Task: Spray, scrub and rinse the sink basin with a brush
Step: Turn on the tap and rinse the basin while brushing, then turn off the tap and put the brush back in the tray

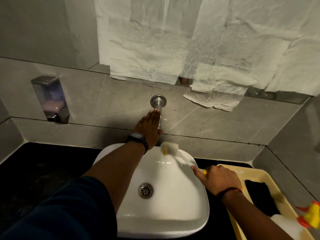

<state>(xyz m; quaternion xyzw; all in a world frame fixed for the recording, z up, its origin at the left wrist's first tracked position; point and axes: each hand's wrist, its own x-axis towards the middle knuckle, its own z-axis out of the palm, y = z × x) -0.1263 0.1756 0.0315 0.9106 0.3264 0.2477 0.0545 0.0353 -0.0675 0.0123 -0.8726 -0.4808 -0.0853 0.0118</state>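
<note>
A white sink basin [173, 201] sits on a black counter, with a metal drain [145, 190] near its middle. My left hand [149, 129] lies flat against the chrome wall tap [159, 106], fingers straight, thumb under the spout. My right hand [220, 179] grips the handle of a brush with white bristles and a yellow and white handle. The brush head [169, 147] rests at the basin's far rim, under the tap. A thin stream of water falls by the bristles.
A cream tray [232, 168] at the right holds a black cloth [259, 193] and a white spray bottle with a yellow and orange nozzle [310, 217]. A soap dispenser [50, 98] hangs on the left wall. White paper [190, 40] covers the mirror.
</note>
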